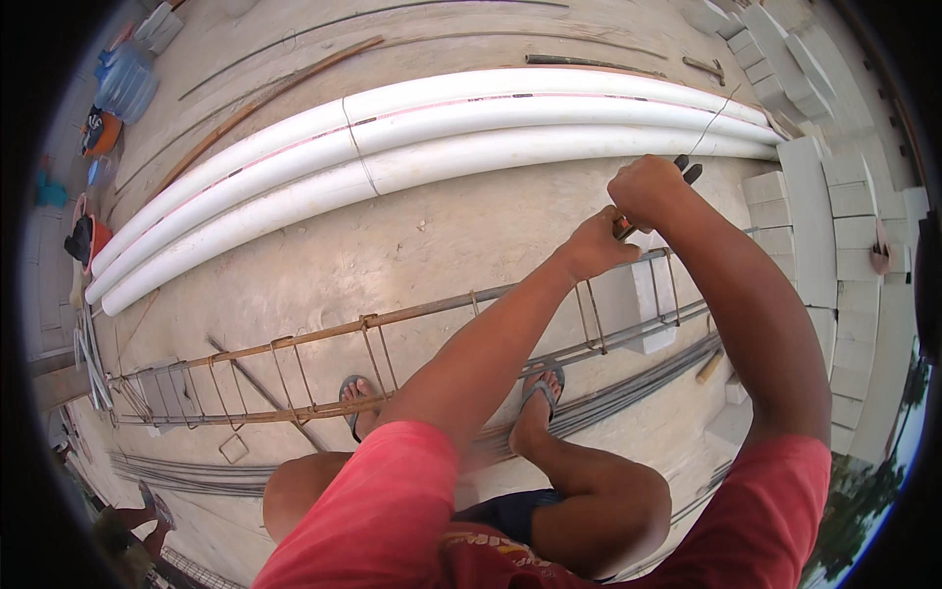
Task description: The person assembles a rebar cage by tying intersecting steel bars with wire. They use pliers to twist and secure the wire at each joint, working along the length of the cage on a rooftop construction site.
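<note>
While the right hand (648, 191) clenches a tool (693, 175) — left hand (595, 245) curls beside it.

A long, rusty rebar cage (432, 306) lies near a dark-handled tool (693, 175).

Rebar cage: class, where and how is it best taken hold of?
The rebar cage is probably best gripped by its far long bar, at two widely spaced points, from above, on bare stretches between stirrups. That bar is slim and exposed from above; the cage's length suggests a two-handed hold.
</note>
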`<move>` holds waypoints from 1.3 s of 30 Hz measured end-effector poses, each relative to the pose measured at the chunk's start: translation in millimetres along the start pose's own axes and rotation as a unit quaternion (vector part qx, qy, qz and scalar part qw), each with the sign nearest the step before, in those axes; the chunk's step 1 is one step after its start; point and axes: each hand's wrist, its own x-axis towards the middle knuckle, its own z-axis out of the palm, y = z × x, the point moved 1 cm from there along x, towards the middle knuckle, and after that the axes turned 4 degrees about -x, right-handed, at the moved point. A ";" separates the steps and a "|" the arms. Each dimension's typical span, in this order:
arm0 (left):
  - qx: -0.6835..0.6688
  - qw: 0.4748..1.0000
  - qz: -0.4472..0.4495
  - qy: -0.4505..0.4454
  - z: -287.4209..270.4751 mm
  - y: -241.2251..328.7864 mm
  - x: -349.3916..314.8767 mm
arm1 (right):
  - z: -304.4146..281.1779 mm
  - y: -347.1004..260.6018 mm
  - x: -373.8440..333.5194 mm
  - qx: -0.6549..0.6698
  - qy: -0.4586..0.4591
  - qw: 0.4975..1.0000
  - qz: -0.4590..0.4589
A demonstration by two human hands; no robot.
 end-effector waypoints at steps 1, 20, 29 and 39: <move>0.015 0.998 0.015 0.056 10.5 1.2 1.6 | -2.8 -0.5 3.2 0.001 -0.014 1.000 -0.008; 0.136 0.978 -0.006 0.156 34.8 27.7 -5.4 | -19.8 -3.4 -11.9 -0.035 -0.212 0.974 0.077; -0.056 0.983 -0.127 -0.120 -12.6 37.6 16.4 | 24.7 9.8 -41.0 -0.223 0.282 0.933 -0.014; 0.096 0.979 -0.062 0.167 47.1 53.7 -11.1 | -22.2 4.5 -20.5 -0.002 -0.214 0.974 0.078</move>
